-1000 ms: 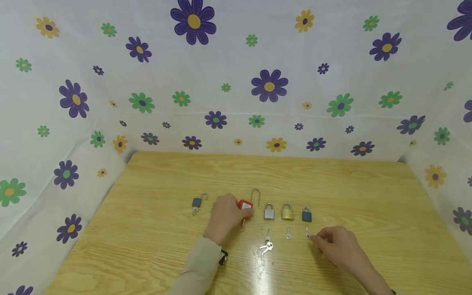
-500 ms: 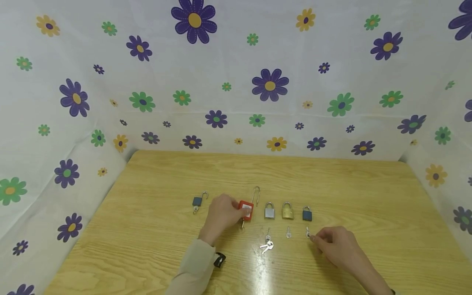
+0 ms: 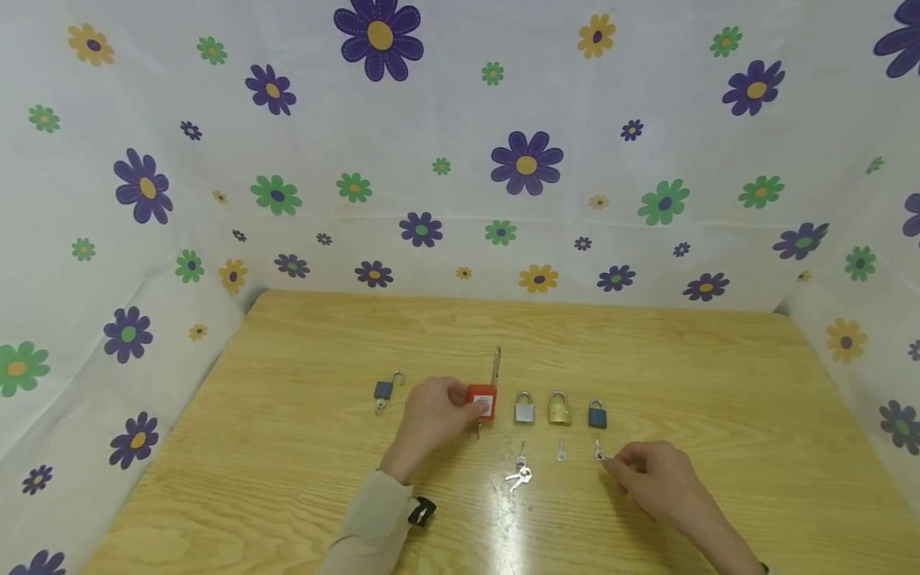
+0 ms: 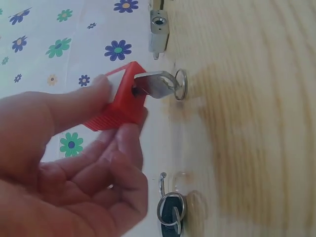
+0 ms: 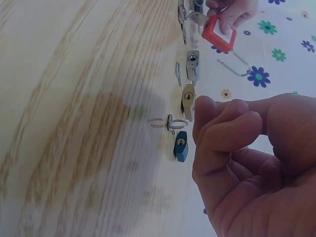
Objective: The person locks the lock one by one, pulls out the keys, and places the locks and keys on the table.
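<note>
My left hand [image 3: 434, 417] pinches a red padlock [image 3: 490, 391] with the thumb on its white label. Its long shackle [image 3: 496, 366] stands out at the far side, swung free in the right wrist view. A key [image 4: 155, 85] with a ring sits in the keyhole. Loosely curled, my right hand [image 3: 657, 481] is by a small key [image 3: 599, 452], and nothing shows between its fingers. Beyond that key is a blue padlock [image 3: 597, 415]. A brass padlock [image 3: 559, 410] and a silver padlock [image 3: 524, 411] stand left of it, shackles down in their bodies.
Left of my left hand lies another blue padlock [image 3: 384, 390], shackle raised and key in place. A bunch of keys [image 3: 521, 473] and a single key [image 3: 561, 451] lie on the wooden table [image 3: 287, 479]. A flowered cloth [image 3: 446, 120] surrounds the back and sides.
My left hand has turned the red padlock more upright, so its shackle now appears edge-on and points away. The right hand has stayed put.
</note>
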`<state>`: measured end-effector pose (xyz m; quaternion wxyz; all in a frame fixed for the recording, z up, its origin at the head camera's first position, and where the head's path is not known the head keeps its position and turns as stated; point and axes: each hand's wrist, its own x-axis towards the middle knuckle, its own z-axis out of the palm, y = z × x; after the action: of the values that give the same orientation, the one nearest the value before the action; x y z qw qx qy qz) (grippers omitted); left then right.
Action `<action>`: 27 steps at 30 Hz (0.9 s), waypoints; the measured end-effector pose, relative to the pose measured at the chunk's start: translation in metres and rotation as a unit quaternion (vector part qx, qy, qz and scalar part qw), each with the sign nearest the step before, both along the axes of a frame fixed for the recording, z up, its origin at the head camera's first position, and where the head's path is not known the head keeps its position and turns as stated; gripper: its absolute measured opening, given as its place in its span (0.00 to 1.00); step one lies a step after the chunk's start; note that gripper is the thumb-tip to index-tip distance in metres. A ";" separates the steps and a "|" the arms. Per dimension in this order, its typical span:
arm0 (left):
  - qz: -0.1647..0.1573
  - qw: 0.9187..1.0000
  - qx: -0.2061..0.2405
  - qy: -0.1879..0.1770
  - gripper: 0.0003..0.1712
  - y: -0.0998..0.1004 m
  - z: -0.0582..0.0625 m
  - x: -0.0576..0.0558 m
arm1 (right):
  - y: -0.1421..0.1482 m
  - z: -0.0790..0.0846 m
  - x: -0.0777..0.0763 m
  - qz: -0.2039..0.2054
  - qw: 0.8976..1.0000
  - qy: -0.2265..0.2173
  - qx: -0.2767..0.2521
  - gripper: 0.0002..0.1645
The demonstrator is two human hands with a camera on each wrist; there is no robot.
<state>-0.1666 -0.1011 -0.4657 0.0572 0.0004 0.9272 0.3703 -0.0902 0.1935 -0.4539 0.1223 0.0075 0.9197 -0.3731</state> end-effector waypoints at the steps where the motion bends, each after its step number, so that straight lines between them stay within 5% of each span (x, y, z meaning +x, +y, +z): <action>1: -0.002 1.000 0.008 0.002 0.19 0.000 0.000 0.000 | 0.000 0.000 0.000 -0.001 1.000 -0.001 -0.001 0.10; 13: -0.051 0.991 0.121 0.000 0.18 -0.005 0.003 0.004 | -0.003 0.005 -0.006 0.015 0.999 0.032 0.003 0.12; 20: -0.068 0.989 0.129 0.008 0.18 -0.007 0.002 0.004 | -0.012 0.017 -0.017 0.059 0.994 0.085 -0.025 0.13; 27: -0.090 0.985 0.146 0.022 0.18 -0.008 -0.001 0.005 | -0.034 0.034 -0.029 0.061 0.989 0.135 -0.023 0.11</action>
<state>-0.1613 -0.1095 -0.4664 0.0689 0.1003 0.8606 0.4946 -0.1194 0.1598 -0.4204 0.0195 -0.1019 0.9175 -0.3840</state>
